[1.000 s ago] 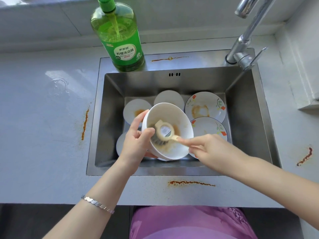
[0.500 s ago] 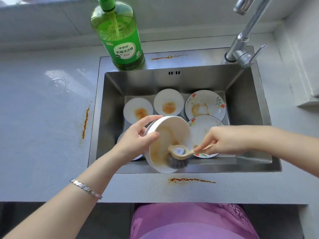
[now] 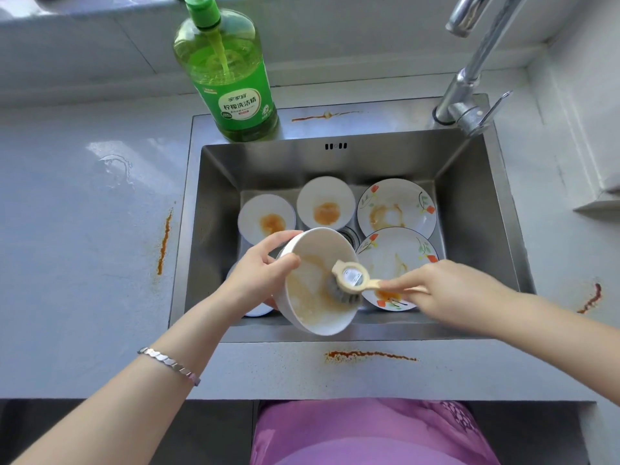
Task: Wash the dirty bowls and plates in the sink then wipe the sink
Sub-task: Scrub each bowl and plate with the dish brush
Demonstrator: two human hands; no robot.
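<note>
Bowl point(image 3: 308, 297), round, white, smeared; bristly brush point(image 3: 345, 286)

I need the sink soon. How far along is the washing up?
Nothing looks finished yet. In hand: the left hand holds a tilted white bowl while the right hand scrubs it with a brush. Left: two stained bowls, two smeared plates, then wiping the sink.

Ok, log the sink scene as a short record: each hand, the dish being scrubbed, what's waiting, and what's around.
left hand: grips the rim of a tilted white bowl above the sink
right hand: holds a brush by its handle, bristles inside the bowl
bowl state: brown smears inside
waiting in sink: two stained small bowls, two stained flowered plates
behind sink: green detergent bottle, faucet
counter: orange-brown streaks
</note>
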